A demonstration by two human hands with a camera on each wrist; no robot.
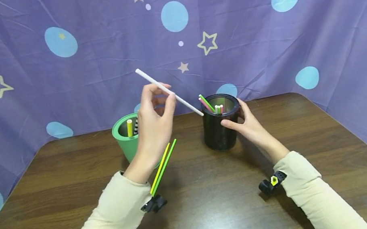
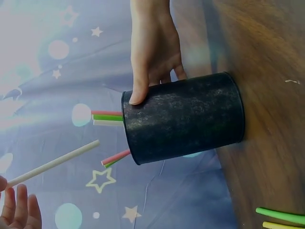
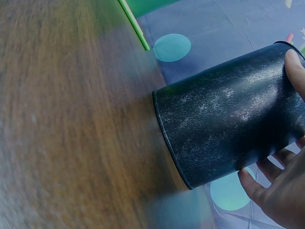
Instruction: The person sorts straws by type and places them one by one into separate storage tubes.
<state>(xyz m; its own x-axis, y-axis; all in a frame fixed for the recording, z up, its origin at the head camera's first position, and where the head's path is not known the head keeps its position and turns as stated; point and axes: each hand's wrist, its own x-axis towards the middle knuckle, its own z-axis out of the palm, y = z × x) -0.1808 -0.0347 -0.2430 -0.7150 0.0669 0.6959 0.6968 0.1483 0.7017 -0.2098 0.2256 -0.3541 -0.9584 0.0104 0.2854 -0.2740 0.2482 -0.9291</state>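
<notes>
My left hand (image 1: 155, 123) pinches a white straw (image 1: 181, 100) between thumb and fingers, in the air left of the black cup. Its lower end is close to the black cup's rim, outside the opening. The black cup (image 1: 220, 132) stands upright on the table with pink, green and white straws (image 1: 218, 109) in it. My right hand (image 1: 249, 125) grips that cup from its right side, thumb on the near wall and fingers round the back, as the right wrist view also shows. The left wrist view shows the straw's tip apart from the cup.
A green cup (image 1: 124, 143) stands behind my left hand, partly hidden, holding a thick yellow stick (image 1: 130, 128) and a black-and-white striped one (image 1: 135, 127). A yellow straw (image 1: 160, 169) and a green straw (image 1: 165, 166) lie on the wooden table (image 1: 206, 200). A purple curtain (image 1: 246, 50) hangs behind.
</notes>
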